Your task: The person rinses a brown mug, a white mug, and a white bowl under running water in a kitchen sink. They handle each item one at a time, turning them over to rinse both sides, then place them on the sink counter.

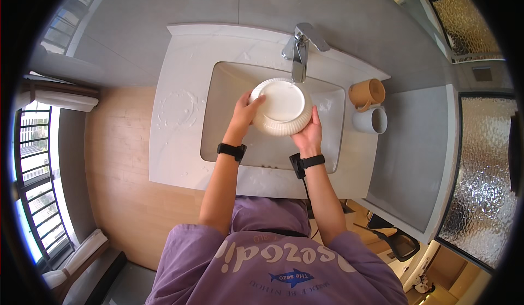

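A white ribbed bowl (282, 107), its underside with the round foot ring facing up, is held between both hands over the sink (229, 141). My left hand (246, 110) grips its left edge, the thumb lying on the base. My right hand (308, 132) supports the lower right side, with most of its fingers hidden beneath the bowl. Just above the bowl's top edge is the spout of a chrome faucet (300, 59); whether water runs cannot be told. Black straps with small devices circle both wrists, and a cable hangs from the right one.
An orange-brown mug (367, 93) and a pale grey mug (370, 120) lie on their sides at the counter's right. A wet ring and droplets mark the white countertop (176, 141) on the left. A grey wall (196, 2) rises behind the faucet.
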{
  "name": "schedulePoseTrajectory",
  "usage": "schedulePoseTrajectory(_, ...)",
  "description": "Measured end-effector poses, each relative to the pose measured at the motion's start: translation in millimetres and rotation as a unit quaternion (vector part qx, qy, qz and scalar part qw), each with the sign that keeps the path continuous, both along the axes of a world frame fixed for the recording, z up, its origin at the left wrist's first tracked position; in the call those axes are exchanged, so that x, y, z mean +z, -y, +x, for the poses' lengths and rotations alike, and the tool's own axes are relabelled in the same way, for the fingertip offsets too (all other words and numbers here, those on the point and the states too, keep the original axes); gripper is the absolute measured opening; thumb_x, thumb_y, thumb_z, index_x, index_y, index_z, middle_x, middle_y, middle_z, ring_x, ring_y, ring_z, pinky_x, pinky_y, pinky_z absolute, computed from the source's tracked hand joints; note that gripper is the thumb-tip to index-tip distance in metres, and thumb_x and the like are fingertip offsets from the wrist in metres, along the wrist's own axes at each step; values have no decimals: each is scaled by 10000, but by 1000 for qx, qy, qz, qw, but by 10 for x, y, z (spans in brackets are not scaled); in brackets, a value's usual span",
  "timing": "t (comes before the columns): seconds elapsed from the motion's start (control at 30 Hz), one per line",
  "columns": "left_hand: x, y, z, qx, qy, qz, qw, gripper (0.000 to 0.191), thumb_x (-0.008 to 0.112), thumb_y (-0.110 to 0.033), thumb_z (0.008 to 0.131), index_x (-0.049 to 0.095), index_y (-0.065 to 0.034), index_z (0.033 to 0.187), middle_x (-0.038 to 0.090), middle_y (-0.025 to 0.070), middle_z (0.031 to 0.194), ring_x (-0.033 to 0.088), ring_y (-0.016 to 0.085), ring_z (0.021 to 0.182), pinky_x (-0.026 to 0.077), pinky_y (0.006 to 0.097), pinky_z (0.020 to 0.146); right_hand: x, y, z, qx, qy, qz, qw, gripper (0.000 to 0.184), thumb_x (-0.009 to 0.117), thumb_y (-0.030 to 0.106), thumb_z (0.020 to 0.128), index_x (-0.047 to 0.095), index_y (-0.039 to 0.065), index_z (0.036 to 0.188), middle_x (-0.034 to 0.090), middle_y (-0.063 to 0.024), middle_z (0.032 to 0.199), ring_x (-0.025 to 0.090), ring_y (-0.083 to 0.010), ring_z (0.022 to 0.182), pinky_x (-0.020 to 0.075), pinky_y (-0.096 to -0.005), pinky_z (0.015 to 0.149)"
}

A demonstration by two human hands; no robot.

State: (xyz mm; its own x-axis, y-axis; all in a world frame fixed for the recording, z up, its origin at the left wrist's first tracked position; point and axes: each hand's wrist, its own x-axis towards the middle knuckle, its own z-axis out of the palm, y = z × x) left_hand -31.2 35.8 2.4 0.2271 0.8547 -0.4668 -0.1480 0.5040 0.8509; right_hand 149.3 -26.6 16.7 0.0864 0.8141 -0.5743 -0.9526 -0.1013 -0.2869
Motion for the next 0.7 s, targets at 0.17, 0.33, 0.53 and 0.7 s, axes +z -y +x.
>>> schedulePoseTrajectory(0.17, 127, 7, 11, 13, 175, -89, 980, 469, 662, -204, 887, 505, 21, 1267, 627, 61, 1044, 616, 104, 895, 511, 215, 731, -27, 6, 74, -32, -82, -9, 996, 450, 424, 403, 990, 513, 99, 1309, 505, -72, 1385, 444, -268, 1299, 314, -487, 1111)
schedulePoseTrajectory(0.33, 112, 36, 70, 16, 276, -107, 955, 383, 580, -123, 933, 491, 28, 1273, 621, 84, 1138, 626, 139, 988, 546, 268, 831, -93, -26, 150, -59, -119, -14, 991, 444, 435, 413, 983, 533, 116, 1299, 524, -52, 1371, 466, -257, 1285, 332, -478, 1103)
schedulePoseTrajectory(0.53, 56, 103, 141, 78, 332, -144, 929, 333, 569, -139, 949, 510, 34, 1227, 626, 69, 1109, 627, 134, 964, 540, 270, 850, -17, -34, 173, -60, -102, -13, 993, 450, 459, 425, 974, 534, 122, 1298, 534, -50, 1361, 474, -249, 1278, 353, -467, 1091)
schedulePoseTrajectory(0.7, 48, 139, 207, 54, 283, -121, 950, 302, 590, -158, 945, 530, 23, 1180, 628, 64, 1073, 624, 123, 957, 538, 261, 822, 48, -23, 149, -63, -89, 4, 994, 450, 499, 426, 962, 540, 119, 1289, 542, -46, 1350, 478, -245, 1273, 359, -461, 1089)
